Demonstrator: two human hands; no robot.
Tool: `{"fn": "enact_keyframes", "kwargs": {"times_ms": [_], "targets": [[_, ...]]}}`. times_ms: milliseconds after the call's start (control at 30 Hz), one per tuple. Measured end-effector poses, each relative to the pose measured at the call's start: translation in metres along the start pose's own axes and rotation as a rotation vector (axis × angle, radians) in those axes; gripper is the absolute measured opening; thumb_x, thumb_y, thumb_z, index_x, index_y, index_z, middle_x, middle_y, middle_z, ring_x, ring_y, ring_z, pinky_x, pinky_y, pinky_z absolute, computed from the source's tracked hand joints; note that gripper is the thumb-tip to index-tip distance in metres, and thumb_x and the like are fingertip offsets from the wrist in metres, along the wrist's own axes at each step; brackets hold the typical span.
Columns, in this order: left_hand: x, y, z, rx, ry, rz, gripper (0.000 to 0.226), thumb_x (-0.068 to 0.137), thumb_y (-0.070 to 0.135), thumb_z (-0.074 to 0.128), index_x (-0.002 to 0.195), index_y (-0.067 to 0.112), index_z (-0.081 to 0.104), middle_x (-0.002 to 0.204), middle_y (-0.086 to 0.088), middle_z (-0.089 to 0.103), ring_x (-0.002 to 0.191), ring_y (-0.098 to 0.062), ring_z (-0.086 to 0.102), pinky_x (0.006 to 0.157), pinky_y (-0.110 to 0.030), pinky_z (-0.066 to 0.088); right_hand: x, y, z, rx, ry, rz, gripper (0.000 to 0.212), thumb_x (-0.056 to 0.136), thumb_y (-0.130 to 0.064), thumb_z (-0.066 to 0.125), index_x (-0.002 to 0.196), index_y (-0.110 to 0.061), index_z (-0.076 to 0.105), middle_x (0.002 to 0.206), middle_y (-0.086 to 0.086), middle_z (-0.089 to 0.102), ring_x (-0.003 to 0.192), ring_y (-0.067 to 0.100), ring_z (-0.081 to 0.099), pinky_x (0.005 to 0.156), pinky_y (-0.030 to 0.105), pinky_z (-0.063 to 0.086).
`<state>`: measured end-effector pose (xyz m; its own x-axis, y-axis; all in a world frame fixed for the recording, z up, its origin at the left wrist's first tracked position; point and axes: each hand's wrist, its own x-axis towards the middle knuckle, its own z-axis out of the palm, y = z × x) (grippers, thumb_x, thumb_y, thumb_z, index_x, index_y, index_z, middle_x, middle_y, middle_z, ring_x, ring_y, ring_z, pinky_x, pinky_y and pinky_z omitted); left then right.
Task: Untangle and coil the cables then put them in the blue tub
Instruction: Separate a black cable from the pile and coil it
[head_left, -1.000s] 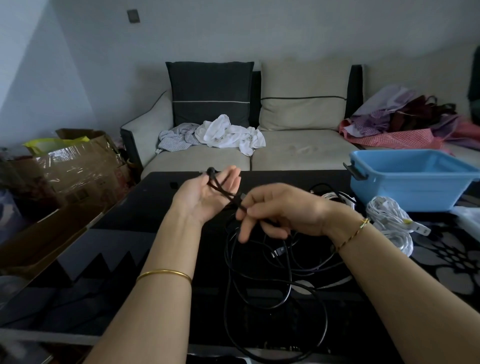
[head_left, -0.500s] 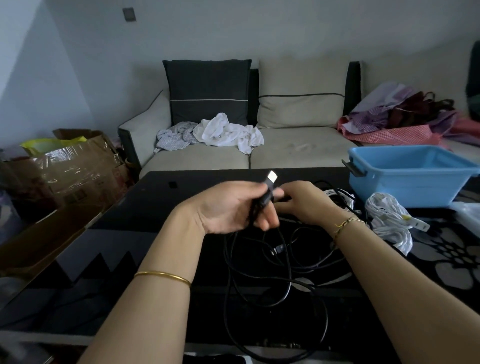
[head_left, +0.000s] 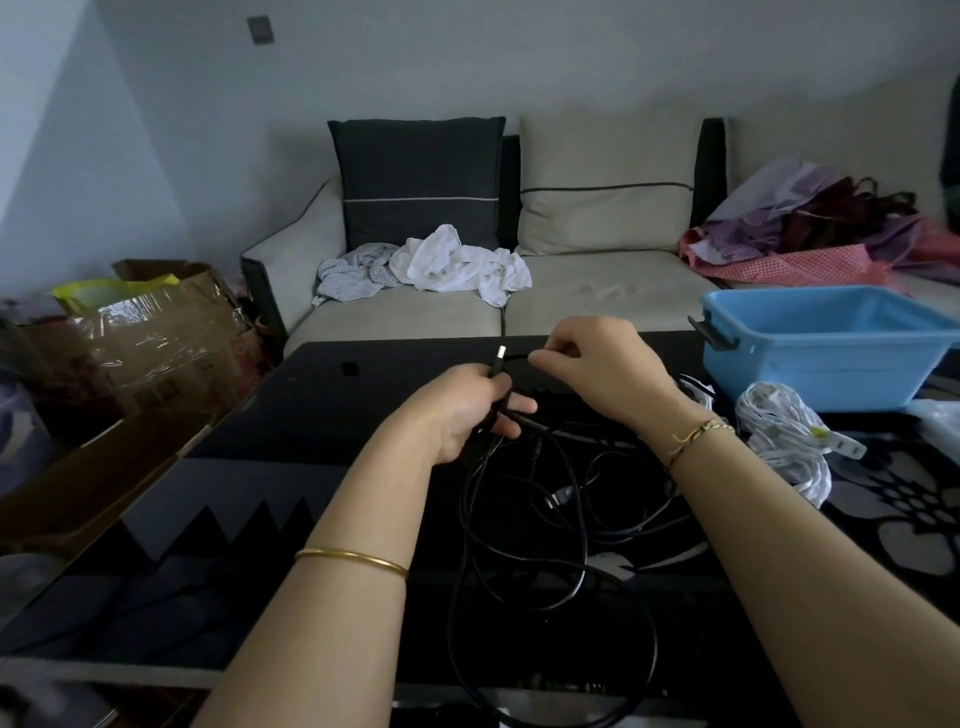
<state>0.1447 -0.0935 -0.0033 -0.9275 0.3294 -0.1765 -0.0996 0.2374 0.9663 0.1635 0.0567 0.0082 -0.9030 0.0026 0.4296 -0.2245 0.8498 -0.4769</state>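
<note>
Head view: the left hand (head_left: 462, 410) has its grip wrapped round the black cable (head_left: 519, 545) just below the plug (head_left: 500, 354), which points up and away. The right hand (head_left: 597, 364) pinches a strand beside it. Tangled loops run toward the tabletop's (head_left: 311, 415) near edge. The blue tub (head_left: 831, 358) sits at the far right corner.

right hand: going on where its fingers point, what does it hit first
Probably the silver plug of the black cable sticking up from the left hand; the right hand points left at it, depth unclear.
</note>
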Motion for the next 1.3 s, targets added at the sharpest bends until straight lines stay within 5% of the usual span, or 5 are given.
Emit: {"fn": "enact_keyframes", "kwargs": {"times_ms": [133, 400, 633, 833, 1300], "targets": [[0.007, 0.001, -0.006, -0.285, 0.193, 0.094, 0.024, 0.105, 0.017, 0.030, 0.096, 0.009, 0.051, 0.071, 0.001, 0.070, 0.048, -0.010, 0.052, 0.049, -0.020, 0.046, -0.006, -0.010, -0.007, 0.337, -0.274, 0.050, 0.024, 0.094, -0.021, 0.052, 0.082, -0.004, 0.066, 0.059, 0.002, 0.062, 0.046, 0.019, 0.060, 0.049, 0.021, 0.045], [-0.011, 0.021, -0.016, -0.748, 0.008, 0.277, 0.032, 0.107, 0.025, 0.020, 0.100, 0.008, 0.047, 0.095, -0.016, 0.072, 0.079, -0.018, 0.071, 0.074, -0.026, 0.054, -0.025, -0.002, 0.019, 0.269, -0.894, -0.152, 0.025, 0.098, -0.011, 0.048, 0.118, -0.007, 0.063, 0.109, 0.006, 0.071, 0.104, 0.004, 0.061, 0.087, 0.002, 0.038], [-0.027, 0.026, -0.008, -0.534, -0.301, 0.196, 0.045, 0.104, 0.029, 0.024, 0.120, -0.004, 0.051, 0.051, 0.007, 0.048, 0.031, -0.002, 0.030, 0.043, -0.017, 0.037, -0.005, 0.033, 0.036, 0.155, -0.462, -0.051, 0.019, 0.092, -0.020, 0.060, 0.095, -0.005, 0.072, 0.088, 0.008, 0.072, 0.088, 0.021, 0.065, 0.088, 0.032, 0.047], [-0.029, 0.011, -0.007, -0.116, -0.553, -0.028, 0.053, 0.102, 0.033, 0.025, 0.127, -0.008, 0.047, 0.051, 0.006, 0.043, 0.031, -0.001, 0.025, 0.046, -0.019, 0.036, 0.004, 0.045, 0.025, 0.331, -0.141, 0.113, 0.020, 0.080, -0.005, 0.069, 0.069, -0.022, 0.066, 0.066, -0.008, 0.062, 0.062, 0.001, 0.053, 0.058, 0.010, 0.040], [0.005, -0.005, -0.006, -0.043, 0.215, 0.045, 0.037, 0.104, 0.026, 0.028, 0.083, 0.009, 0.053, 0.054, -0.003, 0.066, 0.044, -0.018, 0.043, 0.060, -0.031, 0.039, -0.010, -0.014, 0.006, 0.498, -0.256, 0.076, 0.020, 0.090, -0.015, 0.061, 0.086, 0.004, 0.062, 0.059, 0.002, 0.057, 0.041, 0.009, 0.049, 0.045, 0.022, 0.043]]}}
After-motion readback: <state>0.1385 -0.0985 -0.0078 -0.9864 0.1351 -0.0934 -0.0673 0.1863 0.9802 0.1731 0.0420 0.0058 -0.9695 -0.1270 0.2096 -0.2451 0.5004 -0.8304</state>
